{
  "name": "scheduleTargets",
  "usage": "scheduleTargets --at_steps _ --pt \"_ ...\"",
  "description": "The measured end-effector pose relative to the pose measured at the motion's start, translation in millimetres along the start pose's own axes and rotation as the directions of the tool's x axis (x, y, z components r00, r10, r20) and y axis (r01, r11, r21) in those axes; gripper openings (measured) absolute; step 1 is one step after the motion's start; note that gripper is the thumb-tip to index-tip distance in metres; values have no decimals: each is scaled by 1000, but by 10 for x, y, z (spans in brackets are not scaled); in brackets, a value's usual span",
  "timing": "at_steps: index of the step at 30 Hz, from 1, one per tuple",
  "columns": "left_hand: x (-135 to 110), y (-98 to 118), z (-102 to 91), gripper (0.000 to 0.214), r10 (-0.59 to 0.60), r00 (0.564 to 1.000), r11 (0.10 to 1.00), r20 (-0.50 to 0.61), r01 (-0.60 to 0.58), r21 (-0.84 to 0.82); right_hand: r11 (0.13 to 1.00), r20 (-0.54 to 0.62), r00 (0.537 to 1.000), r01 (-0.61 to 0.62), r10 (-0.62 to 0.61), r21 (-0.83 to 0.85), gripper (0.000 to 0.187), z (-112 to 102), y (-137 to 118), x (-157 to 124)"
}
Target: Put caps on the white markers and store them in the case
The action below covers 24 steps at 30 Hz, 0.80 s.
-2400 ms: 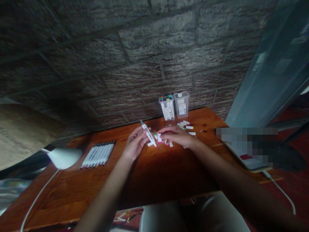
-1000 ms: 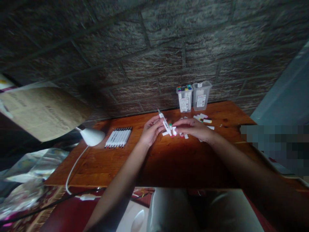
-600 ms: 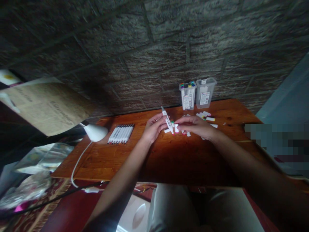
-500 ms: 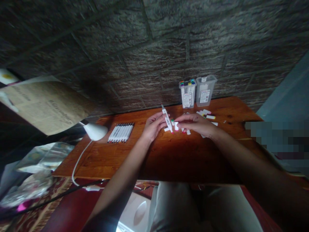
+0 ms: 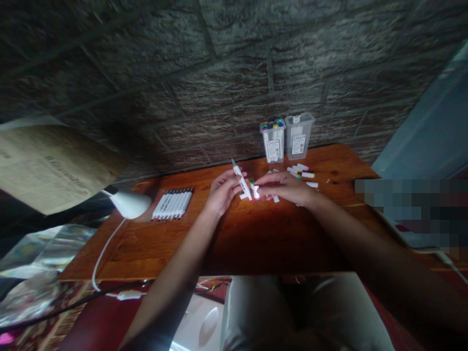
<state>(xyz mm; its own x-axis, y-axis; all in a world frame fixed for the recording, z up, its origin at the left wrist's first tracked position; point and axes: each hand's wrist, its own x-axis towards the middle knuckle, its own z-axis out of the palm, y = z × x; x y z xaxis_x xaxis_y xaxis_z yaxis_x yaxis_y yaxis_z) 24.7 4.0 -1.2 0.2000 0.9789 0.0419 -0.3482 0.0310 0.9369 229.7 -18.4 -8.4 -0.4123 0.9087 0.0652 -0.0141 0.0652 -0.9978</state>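
Note:
My left hand [image 5: 222, 194] is closed around a white marker [image 5: 241, 181], which is tilted with its grey tip up and its pink end down. Between the fingertips of my right hand [image 5: 292, 189] is a white marker cap [image 5: 256, 191] with a pink edge, just right of the marker's lower end. The cap and marker appear apart. Several loose white caps [image 5: 275, 199] lie under and around my right hand, partly hidden by it. More caps with coloured ends, one of them yellow [image 5: 307, 175], lie beyond that hand.
A row of white markers [image 5: 172, 204] lies at the left on the wooden table [image 5: 234, 243]. Two clear plastic boxes stand at the wall: one with markers [image 5: 273, 146], the other [image 5: 299, 139] without visible markers. A lamp [image 5: 130, 202] with a paper shade stands far left, its white cord crossing the table edge.
The view has turned slightly right, so everything sits further left in the picture. Both hands keep their hold on the marker and cap, with little other movement.

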Motion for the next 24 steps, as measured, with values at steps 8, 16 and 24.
scheduleTargets --at_steps 8,16,24 --pt "5 -8 -29 36 12 999 1000 30 -12 5 997 -8 999 -32 33 67 26 50 24 11" --pt "-7 8 -2 32 14 1000 1000 9 -14 -12 991 -13 998 -67 69 115 28 60 -19 -5" --pt "-1 6 -9 28 17 1000 999 -3 -17 -34 989 -32 995 -88 93 122 29 42 51 23"
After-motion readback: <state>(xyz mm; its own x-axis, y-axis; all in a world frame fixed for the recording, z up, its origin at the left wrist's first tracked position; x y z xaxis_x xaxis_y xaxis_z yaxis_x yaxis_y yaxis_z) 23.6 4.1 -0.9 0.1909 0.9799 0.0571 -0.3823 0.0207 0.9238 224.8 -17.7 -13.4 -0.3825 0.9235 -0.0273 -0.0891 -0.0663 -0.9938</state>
